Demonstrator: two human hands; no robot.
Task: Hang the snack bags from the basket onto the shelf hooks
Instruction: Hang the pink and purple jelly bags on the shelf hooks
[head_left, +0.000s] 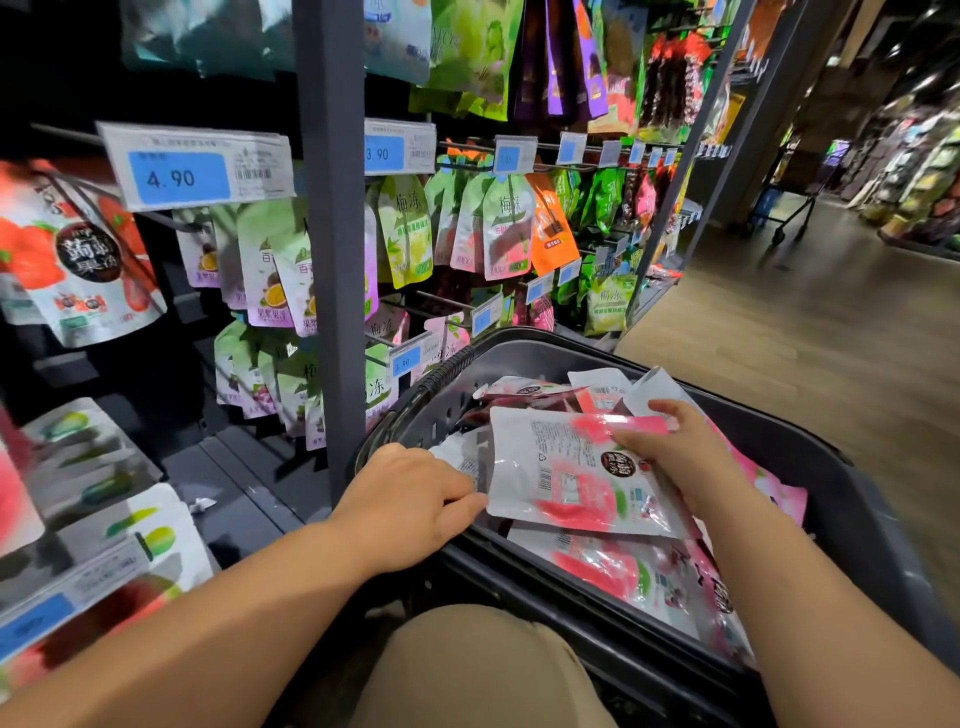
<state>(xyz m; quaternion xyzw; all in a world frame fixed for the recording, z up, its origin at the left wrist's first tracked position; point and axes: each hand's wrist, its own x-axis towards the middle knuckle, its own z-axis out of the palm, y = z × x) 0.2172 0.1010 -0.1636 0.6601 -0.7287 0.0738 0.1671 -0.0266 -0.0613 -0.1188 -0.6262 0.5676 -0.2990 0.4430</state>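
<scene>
Many snack bags (571, 483) in basket (769, 431)

Illumination is uneven. Overhead store lamps fall bright on the wooden aisle floor (810, 332) at right, while the dark shelf bay (78, 78) at upper left sits in deep shadow. Glare streaks the glossy white-and-pink foil snack bag (571, 478) in the black plastic basket (779, 447). Blur smears the far aisle and the frame edges. Wide-angle distortion tilts the grey steel upright (332, 208). The blue price label (179, 176) reading 4.90 is legible.
</scene>
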